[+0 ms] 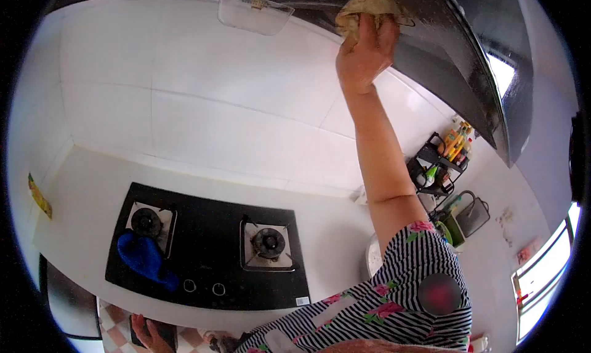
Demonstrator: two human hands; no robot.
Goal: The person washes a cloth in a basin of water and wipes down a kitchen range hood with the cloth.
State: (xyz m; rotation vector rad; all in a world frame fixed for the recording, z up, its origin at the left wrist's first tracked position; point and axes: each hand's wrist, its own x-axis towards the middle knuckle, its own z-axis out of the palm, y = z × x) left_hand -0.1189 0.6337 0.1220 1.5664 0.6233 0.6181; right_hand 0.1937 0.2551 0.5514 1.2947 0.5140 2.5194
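My right hand [367, 54] is raised to the dark range hood [434, 45], its fingers pressing a beige cloth [369, 7] against the underside. Left of the cloth hangs a clear plastic oil cup [254, 14]. My left hand [149, 334] is low at the bottom left, below the counter's front edge, with its fingers apart and nothing visible in them. A blue cloth [143, 259] lies on the black gas stove [209, 254], partly over the left burner.
A black rack [438, 162] with bottles stands at the right, beside a green container [454, 230]. A white round vessel [373, 257] is partly hidden by my sleeve. The right burner [269, 243] is uncovered. A window [548, 285] is at the far right.
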